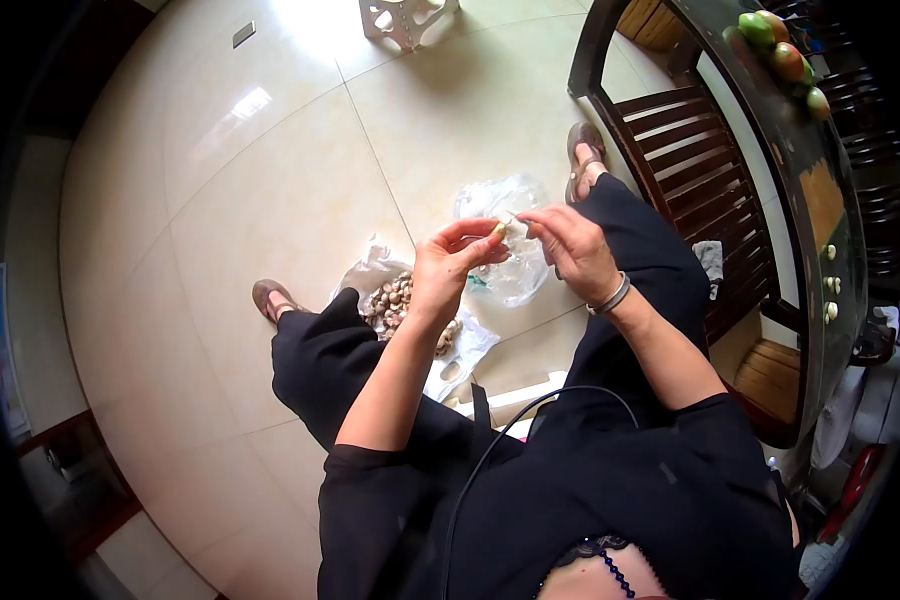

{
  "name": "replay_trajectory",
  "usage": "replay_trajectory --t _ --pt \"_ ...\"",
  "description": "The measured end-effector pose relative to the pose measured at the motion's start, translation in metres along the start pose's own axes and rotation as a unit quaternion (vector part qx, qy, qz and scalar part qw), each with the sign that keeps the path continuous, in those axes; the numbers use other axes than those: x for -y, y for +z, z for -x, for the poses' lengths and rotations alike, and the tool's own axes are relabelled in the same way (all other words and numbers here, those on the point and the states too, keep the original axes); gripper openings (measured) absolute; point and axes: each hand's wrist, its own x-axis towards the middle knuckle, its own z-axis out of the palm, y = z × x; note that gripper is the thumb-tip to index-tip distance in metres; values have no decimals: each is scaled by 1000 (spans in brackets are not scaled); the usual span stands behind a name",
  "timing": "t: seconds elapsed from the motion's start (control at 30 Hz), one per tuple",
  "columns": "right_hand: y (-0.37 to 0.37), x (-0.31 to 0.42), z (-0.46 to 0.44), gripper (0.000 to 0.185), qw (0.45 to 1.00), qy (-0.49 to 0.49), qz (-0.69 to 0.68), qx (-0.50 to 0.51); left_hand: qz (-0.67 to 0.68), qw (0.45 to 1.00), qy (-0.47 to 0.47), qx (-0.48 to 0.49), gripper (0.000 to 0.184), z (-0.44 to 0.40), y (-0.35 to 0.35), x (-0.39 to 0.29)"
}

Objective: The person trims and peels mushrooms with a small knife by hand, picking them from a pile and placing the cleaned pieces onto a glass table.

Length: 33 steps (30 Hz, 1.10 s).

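My left hand (446, 265) is closed in a pinch on a small pale green piece (500, 229), held up in front of my lap. Close beside it, my right hand (575, 250) is pinched too, its fingertips nearly meeting the left ones. A thin sliver shows at the right fingertips, too small to name. Under the hands on the floor lies a clear plastic bag (513, 283) with pale bits in it. Below my left wrist, an open white plastic bag (467, 352) holds many small round brown-and-white pieces (388, 305), partly hidden by my forearm.
A dark table (770, 150) on the right bears several green-red fruits (787, 62) and small pale pieces (831, 284). A slatted wooden chair (685, 150) stands by it. A plastic stool (405, 22) and a phone-like object (244, 35) are on the tiled floor.
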Motion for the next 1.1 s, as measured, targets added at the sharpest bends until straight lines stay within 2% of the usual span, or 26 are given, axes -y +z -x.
replay_trajectory --t 0.2,0.27,0.37,0.67,0.7,0.77,1.1 --pt "5 -6 0 24 995 -87 34 -29 -15 1000 1 -1 22 0 1 -1" --pt "2 2 1 21 1000 -7 -18 6 -23 1000 3 -8 22 1 2 -1" --pt "6 -1 4 16 998 48 -25 -16 -24 1000 2 -12 23 0 2 -1" --pt "5 0 4 11 990 126 -48 37 -31 999 -3 -9 22 1 3 -1" --pt "7 -1 4 11 990 127 -49 37 -32 999 -5 -9 22 2 4 -1" --pt "12 -3 5 13 999 44 -10 9 -31 999 -5 -12 21 3 6 -2" --pt "18 -7 6 16 998 42 31 30 -32 999 -5 -13 20 4 10 3"
